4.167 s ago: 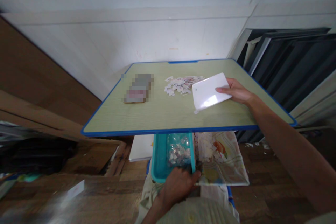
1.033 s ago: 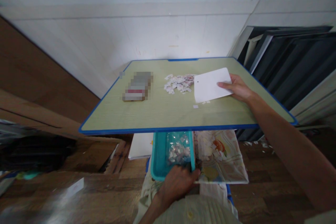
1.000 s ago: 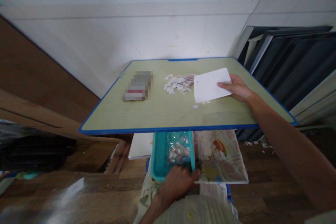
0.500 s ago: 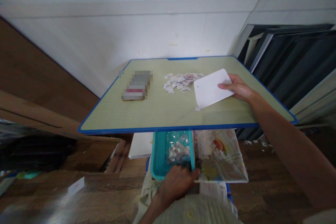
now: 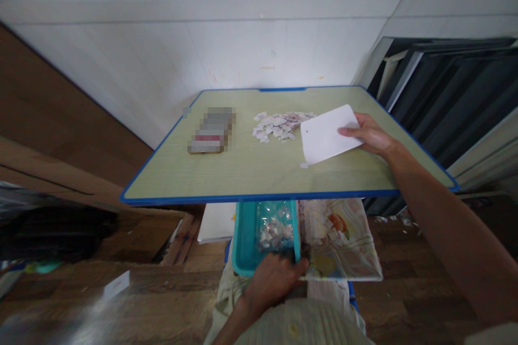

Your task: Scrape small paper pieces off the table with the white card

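My right hand (image 5: 374, 135) pinches a white flat card (image 5: 329, 135) by its right edge, thumb on top. The card has rounded corners and a small hole, and is tilted over the table. Just left of it lies a loose pile of small white paper pieces (image 5: 277, 125). One small paper slip (image 5: 304, 165) lies by the card's lower corner. Below the table edge, my left hand (image 5: 275, 280) is closed over the near right corner of a teal plastic tray (image 5: 245, 259); its fingertips are partly hidden. In the tray is a clear plastic bag (image 5: 277, 229) with small pieces.
The pale green table (image 5: 210, 178) has a blue rim and stands against a white wall. A pixelated phone-like object (image 5: 210, 132) lies on its left. Below are a white sheet (image 5: 216, 223) and a patterned cloth-like surface (image 5: 348, 253). Dark panels (image 5: 453, 97) lean at the right.
The white card has shifted very slightly to the right, away from the small slip's corner. My left hand and the teal tray have stayed in place.
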A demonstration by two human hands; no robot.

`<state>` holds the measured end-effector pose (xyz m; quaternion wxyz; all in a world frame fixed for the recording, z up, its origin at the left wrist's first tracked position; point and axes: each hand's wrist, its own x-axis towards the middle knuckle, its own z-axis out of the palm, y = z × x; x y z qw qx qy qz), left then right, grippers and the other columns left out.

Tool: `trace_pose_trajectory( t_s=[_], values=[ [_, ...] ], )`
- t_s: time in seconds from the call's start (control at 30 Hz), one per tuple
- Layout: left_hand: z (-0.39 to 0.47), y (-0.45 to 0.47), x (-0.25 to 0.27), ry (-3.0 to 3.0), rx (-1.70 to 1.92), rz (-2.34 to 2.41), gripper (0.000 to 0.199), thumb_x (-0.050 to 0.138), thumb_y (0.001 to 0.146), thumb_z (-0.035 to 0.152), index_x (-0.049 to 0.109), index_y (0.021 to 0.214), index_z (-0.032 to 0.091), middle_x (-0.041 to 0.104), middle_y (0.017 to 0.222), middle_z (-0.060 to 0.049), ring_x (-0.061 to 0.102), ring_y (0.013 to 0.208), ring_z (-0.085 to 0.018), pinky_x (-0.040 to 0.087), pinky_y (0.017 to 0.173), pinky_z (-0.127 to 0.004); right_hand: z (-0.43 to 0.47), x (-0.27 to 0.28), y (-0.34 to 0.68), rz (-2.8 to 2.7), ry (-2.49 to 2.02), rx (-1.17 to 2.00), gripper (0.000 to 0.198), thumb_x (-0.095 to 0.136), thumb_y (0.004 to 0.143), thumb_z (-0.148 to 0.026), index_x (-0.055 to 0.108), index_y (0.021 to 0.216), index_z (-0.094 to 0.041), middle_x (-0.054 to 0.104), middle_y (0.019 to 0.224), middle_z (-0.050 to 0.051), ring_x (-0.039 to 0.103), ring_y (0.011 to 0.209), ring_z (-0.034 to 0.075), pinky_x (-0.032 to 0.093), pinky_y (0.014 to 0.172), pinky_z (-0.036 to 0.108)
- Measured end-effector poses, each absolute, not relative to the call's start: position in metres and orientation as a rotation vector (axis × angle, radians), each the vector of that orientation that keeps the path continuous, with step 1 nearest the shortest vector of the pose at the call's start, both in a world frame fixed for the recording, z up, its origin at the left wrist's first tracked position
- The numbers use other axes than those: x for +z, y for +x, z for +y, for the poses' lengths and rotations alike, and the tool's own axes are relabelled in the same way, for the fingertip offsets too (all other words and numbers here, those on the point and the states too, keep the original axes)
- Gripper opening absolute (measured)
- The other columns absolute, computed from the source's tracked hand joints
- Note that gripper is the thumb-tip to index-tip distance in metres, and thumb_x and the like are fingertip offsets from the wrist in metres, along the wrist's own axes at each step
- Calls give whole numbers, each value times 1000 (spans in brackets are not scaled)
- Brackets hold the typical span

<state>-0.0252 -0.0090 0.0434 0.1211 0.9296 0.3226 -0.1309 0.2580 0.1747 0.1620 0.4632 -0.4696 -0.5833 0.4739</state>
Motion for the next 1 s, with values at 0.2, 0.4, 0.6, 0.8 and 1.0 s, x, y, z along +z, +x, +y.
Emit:
trace_pose_trajectory(
  t_s=[0.2,0.4,0.6,0.8,1.0],
  values=[
    [-9,-26,39,2767,-315,942,25,41,84,36,45,106,25,59,71,-5,56,65,-23,41,55,-31,175,162,259,-1395,-1123,1111,34,69,54,-27,60,87,-22,63,80,1,56,60,14,45,52,26],
    [-10,-26,36,2777,-284,953,26,43,83,40,46,104,25,59,68,-4,57,62,-23,41,52,-30,176,159,257,-1481,-1154,1076,39,68,56,-33,58,91,-20,63,84,2,57,66,16,45,59,29],
    [-10,-27,35,2790,-281,938,22,43,83,33,46,104,25,59,69,-3,56,62,-22,40,52,-29,176,157,253,-1504,-1114,1045,36,66,59,-35,58,91,-21,62,89,1,57,71,15,46,66,31],
    [-10,-26,36,2781,-266,942,24,45,82,35,46,104,25,58,68,-3,56,63,-22,40,52,-28,174,161,256,-1432,-1128,1121,37,68,57,-29,58,91,-21,62,85,2,57,67,15,45,61,29],
    [-12,-27,35,2799,-263,954,28,46,81,42,46,104,25,58,67,-3,56,61,-23,39,52,-29,173,162,255,-1428,-1148,1139,39,69,55,-29,58,91,-20,63,84,2,57,65,15,45,59,28]
  ],
)
